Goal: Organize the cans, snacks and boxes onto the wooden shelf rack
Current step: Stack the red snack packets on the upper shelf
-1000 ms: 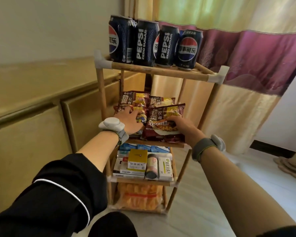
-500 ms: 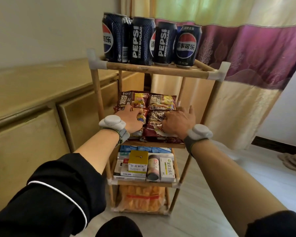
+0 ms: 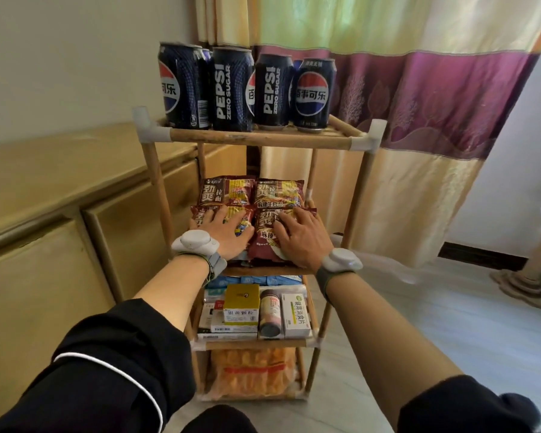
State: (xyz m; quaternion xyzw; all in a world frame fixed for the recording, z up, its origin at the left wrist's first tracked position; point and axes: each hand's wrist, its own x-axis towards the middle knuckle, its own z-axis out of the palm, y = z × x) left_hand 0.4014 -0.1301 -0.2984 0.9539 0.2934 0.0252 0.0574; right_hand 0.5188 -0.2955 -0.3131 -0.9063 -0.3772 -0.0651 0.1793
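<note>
The wooden shelf rack (image 3: 260,139) stands in front of me. Several dark Pepsi cans (image 3: 231,89) line its top tier. On the second tier lie brown noodle snack packets (image 3: 278,192) in two rows. My left hand (image 3: 227,231) lies flat with spread fingers on the front left packet (image 3: 197,215). My right hand (image 3: 300,237) lies flat on the front right packet (image 3: 264,242). The third tier holds medicine boxes (image 3: 241,304) and a small bottle (image 3: 270,312) lying on its side. An orange snack bag (image 3: 253,376) fills the bottom tier.
A tan cabinet (image 3: 44,232) runs along the left wall right beside the rack. A striped curtain (image 3: 419,104) hangs behind and to the right. Pale floor (image 3: 434,323) opens to the right, where a round wooden base (image 3: 525,282) stands.
My right hand has let go of the front right packet's edge and now lies flat on top of it. The left hand has flattened on its packet. My view has moved closer.
</note>
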